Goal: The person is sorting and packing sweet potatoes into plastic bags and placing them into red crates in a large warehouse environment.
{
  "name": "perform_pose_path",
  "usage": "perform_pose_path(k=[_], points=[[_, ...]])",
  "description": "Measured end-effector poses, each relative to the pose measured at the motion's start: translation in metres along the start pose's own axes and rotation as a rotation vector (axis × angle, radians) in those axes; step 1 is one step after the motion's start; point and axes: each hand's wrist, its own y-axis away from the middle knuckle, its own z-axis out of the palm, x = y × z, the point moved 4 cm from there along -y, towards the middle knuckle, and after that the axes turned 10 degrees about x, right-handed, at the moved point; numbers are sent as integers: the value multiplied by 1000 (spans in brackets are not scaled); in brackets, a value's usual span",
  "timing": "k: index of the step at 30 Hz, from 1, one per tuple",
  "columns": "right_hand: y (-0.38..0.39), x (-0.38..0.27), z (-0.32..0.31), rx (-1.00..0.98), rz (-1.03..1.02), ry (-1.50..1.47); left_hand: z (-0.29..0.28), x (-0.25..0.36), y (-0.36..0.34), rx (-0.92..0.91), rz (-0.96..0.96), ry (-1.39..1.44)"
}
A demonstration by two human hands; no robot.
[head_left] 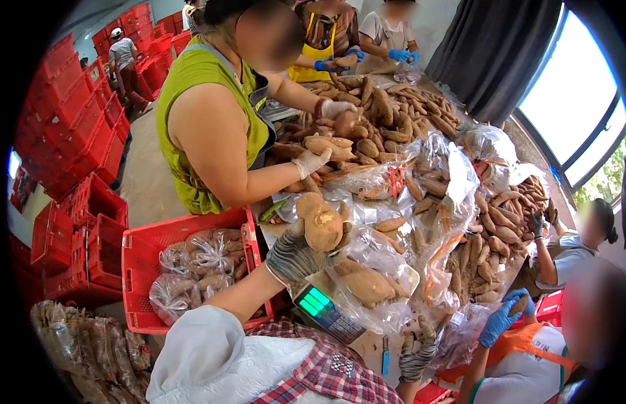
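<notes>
My left hand [294, 256], in a grey striped glove, is closed around a bunch of sweet potatoes [323, 229], raised above the table beside a digital scale [333, 323] with a lit green display. On the scale's tray lies a clear plastic bag [387, 316] with large sweet potatoes [367, 286] in it. Near the table's front edge is my right hand [416, 355], also in a striped glove. Its fingers point up and stand apart, and I see nothing held in them. A small blue-handled tool [385, 357] lies just left of it.
A red crate [185, 232] with bagged sweet potatoes stands left of the scale. Heaped sweet potatoes [393, 114] and plastic bags [454, 182] cover the table. Co-workers handle sweet potatoes around it, one in a green top [205, 121] close by. Red crates [77, 128] are stacked far left.
</notes>
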Motion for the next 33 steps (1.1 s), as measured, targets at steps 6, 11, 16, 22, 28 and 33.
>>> perform_pose_path(k=[6, 11, 16, 22, 28, 33], points=[[10, -14, -12, 72, -21, -52, 4, -36, 11, 31, -70, 107], [-4, -51, -8, 24, -165, -6, 26, -58, 29, -2, -157, 9], [-10, -77, 17, -125, 236, -499, 40, -96, 39, -94, -168, -198], [-43, -105, 45, -366, 448, -707, 39, -112, 55, -4, -305, -451], [-34, -95, 48, -379, 518, -851, 38, -114, 35, -30, -242, -336], [-39, -104, 51, -403, 482, -789, 16, -122, 30, 90, -320, -36]])
